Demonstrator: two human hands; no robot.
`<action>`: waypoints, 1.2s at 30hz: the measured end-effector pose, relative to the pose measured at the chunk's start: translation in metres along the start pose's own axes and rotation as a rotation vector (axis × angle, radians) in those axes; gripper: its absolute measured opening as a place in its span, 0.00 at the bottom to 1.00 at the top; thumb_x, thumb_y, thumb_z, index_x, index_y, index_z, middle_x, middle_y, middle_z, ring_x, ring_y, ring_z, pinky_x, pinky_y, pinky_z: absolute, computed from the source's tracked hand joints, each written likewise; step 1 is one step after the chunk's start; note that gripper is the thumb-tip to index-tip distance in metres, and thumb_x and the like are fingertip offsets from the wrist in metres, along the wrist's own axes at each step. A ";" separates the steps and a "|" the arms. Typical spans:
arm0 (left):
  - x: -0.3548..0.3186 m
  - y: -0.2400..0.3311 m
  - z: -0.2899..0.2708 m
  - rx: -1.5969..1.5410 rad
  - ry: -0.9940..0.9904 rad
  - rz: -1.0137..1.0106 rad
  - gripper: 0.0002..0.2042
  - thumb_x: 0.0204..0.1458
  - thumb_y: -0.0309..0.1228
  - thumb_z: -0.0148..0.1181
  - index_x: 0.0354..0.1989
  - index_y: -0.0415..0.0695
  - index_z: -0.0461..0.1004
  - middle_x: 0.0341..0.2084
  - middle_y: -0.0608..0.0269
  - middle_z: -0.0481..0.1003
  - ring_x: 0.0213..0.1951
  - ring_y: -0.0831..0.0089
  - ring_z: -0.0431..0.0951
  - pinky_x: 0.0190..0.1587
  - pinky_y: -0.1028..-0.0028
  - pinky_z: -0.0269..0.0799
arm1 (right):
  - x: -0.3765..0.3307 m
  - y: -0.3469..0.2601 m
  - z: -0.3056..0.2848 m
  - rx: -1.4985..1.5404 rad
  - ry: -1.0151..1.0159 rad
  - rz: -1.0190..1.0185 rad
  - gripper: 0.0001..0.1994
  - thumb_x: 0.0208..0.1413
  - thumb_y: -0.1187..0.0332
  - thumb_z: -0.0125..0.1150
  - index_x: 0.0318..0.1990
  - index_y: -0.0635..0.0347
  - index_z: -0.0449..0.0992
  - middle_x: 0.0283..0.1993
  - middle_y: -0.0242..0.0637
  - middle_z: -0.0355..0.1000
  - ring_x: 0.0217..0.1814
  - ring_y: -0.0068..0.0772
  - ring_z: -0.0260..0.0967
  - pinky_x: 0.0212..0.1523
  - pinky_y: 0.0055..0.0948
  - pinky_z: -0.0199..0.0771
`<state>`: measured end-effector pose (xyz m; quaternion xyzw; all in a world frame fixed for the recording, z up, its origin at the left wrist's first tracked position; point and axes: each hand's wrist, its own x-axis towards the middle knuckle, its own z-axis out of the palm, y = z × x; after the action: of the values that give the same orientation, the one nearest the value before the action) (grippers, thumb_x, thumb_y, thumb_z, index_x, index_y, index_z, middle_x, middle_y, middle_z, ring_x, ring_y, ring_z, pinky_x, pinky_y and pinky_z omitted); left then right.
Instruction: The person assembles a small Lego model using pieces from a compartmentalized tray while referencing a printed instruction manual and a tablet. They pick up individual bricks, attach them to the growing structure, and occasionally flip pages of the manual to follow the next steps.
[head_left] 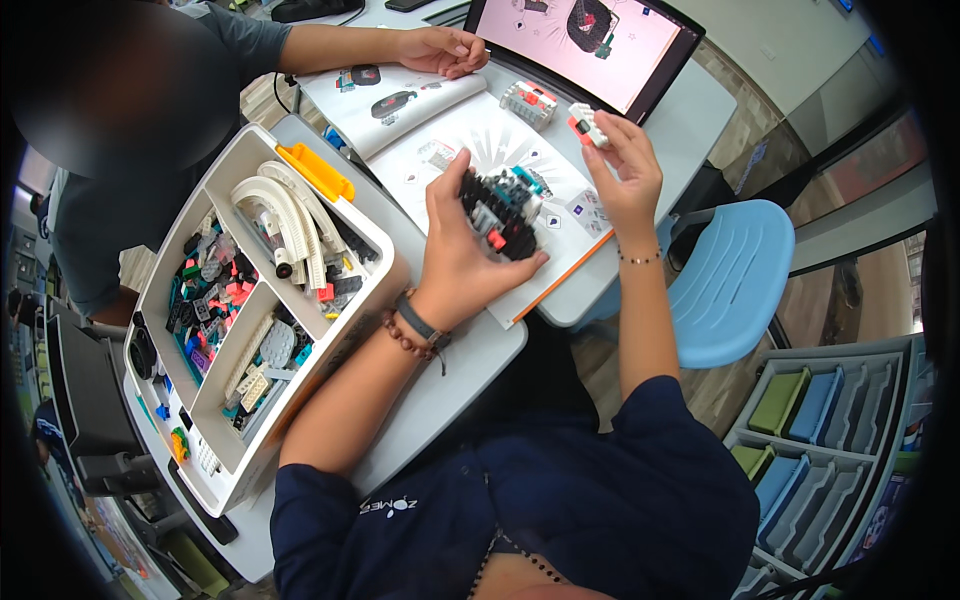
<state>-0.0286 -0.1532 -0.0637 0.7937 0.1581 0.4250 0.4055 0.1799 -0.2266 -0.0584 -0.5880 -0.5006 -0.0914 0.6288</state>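
Observation:
My left hand [455, 250] is wrapped round a building-brick model [503, 212], mostly black and grey with teal and red parts. Its underside is hidden by my palm. Off to the right, my right hand [628, 170] pinches a small white brick piece [587, 125] with an orange-red part and a dark spot, raised beside the screen. Beneath both hands lies an open instruction booklet [548, 255] with printed pictures of models. A white and grey block with red parts [529, 104] stands on the booklet's far side, touched by neither hand.
A white sorting tray [262, 300] with bricks in compartments stands at the left. A laptop screen [590, 40] rises at the back. Another person's hand [443, 50] rests on the booklet's far left. A blue chair [730, 285] and drawer shelves [820, 450] are at the right.

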 end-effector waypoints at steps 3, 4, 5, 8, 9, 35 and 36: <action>-0.009 -0.006 -0.004 -0.048 -0.019 -0.079 0.56 0.27 0.33 0.76 0.65 0.38 0.42 0.50 0.47 0.56 0.54 0.56 0.59 0.59 0.64 0.58 | -0.011 -0.010 -0.005 0.043 0.006 0.026 0.17 0.49 0.80 0.62 0.49 0.63 0.76 0.51 0.40 0.69 0.46 0.28 0.72 0.47 0.26 0.78; -0.009 -0.004 -0.006 -0.051 -0.025 -0.102 0.56 0.27 0.32 0.75 0.65 0.38 0.41 0.50 0.47 0.55 0.54 0.56 0.59 0.59 0.64 0.58 | -0.013 -0.014 -0.005 0.067 0.015 0.026 0.17 0.49 0.80 0.62 0.49 0.63 0.76 0.51 0.40 0.69 0.46 0.27 0.71 0.47 0.25 0.77; -0.009 -0.005 -0.007 -0.052 -0.031 -0.093 0.56 0.27 0.32 0.75 0.66 0.38 0.41 0.50 0.47 0.55 0.54 0.56 0.59 0.60 0.64 0.57 | -0.014 -0.017 -0.004 0.091 0.024 0.026 0.17 0.50 0.80 0.61 0.50 0.63 0.75 0.51 0.40 0.68 0.45 0.26 0.71 0.47 0.25 0.77; -0.009 -0.007 -0.006 -0.055 -0.048 -0.066 0.56 0.28 0.31 0.74 0.66 0.38 0.40 0.50 0.47 0.54 0.55 0.56 0.58 0.60 0.64 0.57 | -0.018 -0.023 -0.006 0.187 0.019 0.070 0.18 0.53 0.83 0.57 0.53 0.69 0.72 0.54 0.41 0.66 0.45 0.26 0.71 0.46 0.22 0.74; -0.008 -0.007 -0.005 -0.052 -0.049 -0.060 0.56 0.28 0.31 0.74 0.66 0.38 0.40 0.50 0.47 0.54 0.55 0.56 0.58 0.60 0.64 0.57 | -0.017 -0.026 -0.007 0.170 0.020 0.061 0.18 0.53 0.83 0.57 0.53 0.69 0.72 0.54 0.42 0.66 0.44 0.26 0.71 0.46 0.22 0.74; -0.007 -0.003 -0.011 0.062 -0.034 0.063 0.57 0.29 0.34 0.73 0.67 0.38 0.38 0.52 0.44 0.55 0.54 0.52 0.59 0.59 0.62 0.59 | -0.007 -0.087 0.016 -0.101 -0.409 -0.267 0.21 0.44 0.84 0.61 0.48 0.57 0.77 0.49 0.39 0.70 0.43 0.37 0.75 0.38 0.28 0.79; -0.007 -0.004 -0.011 0.064 -0.043 0.056 0.58 0.29 0.33 0.73 0.68 0.38 0.37 0.52 0.46 0.55 0.55 0.54 0.59 0.59 0.63 0.57 | -0.008 -0.088 0.016 -0.108 -0.412 -0.268 0.21 0.44 0.83 0.61 0.48 0.57 0.77 0.49 0.39 0.70 0.43 0.37 0.75 0.38 0.28 0.79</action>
<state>-0.0407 -0.1495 -0.0670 0.8193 0.1403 0.4138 0.3712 0.1063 -0.2424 -0.0103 -0.5553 -0.6860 -0.0789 0.4635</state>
